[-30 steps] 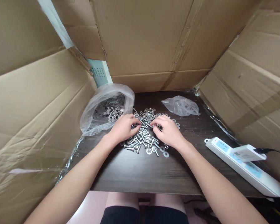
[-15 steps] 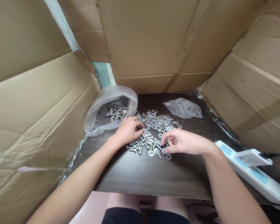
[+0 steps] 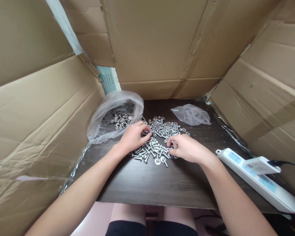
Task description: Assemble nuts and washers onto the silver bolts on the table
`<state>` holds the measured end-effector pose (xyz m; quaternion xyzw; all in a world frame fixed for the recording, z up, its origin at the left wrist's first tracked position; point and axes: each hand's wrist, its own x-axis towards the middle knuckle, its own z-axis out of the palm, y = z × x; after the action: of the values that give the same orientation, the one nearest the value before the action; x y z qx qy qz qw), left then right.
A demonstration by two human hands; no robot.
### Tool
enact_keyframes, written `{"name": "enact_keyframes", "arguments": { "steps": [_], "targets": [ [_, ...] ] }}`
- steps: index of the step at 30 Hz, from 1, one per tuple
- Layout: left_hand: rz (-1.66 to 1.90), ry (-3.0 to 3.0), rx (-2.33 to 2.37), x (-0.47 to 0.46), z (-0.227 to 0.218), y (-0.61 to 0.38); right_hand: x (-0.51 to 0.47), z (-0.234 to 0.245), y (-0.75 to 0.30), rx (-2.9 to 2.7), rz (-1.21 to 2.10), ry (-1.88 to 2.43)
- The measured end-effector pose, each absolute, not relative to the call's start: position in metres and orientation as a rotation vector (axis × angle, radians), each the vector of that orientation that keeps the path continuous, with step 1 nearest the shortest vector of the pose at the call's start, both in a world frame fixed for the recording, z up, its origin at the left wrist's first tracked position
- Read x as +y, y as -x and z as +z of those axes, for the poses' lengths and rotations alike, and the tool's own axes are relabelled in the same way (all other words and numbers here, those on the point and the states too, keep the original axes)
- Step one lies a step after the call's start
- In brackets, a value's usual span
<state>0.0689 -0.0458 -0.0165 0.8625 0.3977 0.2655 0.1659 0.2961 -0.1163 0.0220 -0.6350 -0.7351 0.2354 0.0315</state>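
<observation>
A loose heap of silvery bolts (image 3: pixel 151 150), flat washers (image 3: pixel 167 126) and nuts lies on the dark table between my hands. My left hand (image 3: pixel 135 136) is at the heap's left side, with thumb and forefinger closed around a bolt (image 3: pixel 153 132) at their tips. Over the heap's right side, my right hand (image 3: pixel 183 147) has its fingers curled and thumb drawn in. What sits between those fingertips is too small to make out. Just in front of the heap, a washer (image 3: pixel 157 161) lies flat next to a bolt resting on another washer.
An open clear plastic bag (image 3: pixel 93 131) with more metal fasteners lies at the back left. A smaller crumpled bag (image 3: pixel 191 114) is at the back right. On the right stands a white power strip (image 3: pixel 258 180) with a plugged-in adapter. Cardboard walls (image 3: pixel 162 49) surround the table (image 3: pixel 147 186).
My right hand has shifted left and slightly up toward the heap, its fingertips drawing closer together. The washers that lay under its thumb no longer show plainly. My left hand stays nearly in place.
</observation>
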Motion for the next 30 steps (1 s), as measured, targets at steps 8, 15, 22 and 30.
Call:
{"name": "enact_keyframes", "arguments": {
  "steps": [8,15,22,30],
  "targets": [
    [0.794,-2.438,1.066,-0.046,-0.019,-0.072,-0.114,0.021,-0.293,-2.258,0.799,1.975],
    [0.746,-2.402,1.067,-0.048,-0.018,-0.071,-0.115,0.018,-0.296,-2.288,0.776,1.902],
    [0.755,-2.414,1.040,-0.048,-0.019,-0.072,-0.116,0.020,-0.297,-2.297,0.809,1.843],
    [0.753,-2.381,0.982,-0.048,-0.023,-0.073,-0.104,0.001,-0.287,-2.137,0.518,1.817]
  ]
}}
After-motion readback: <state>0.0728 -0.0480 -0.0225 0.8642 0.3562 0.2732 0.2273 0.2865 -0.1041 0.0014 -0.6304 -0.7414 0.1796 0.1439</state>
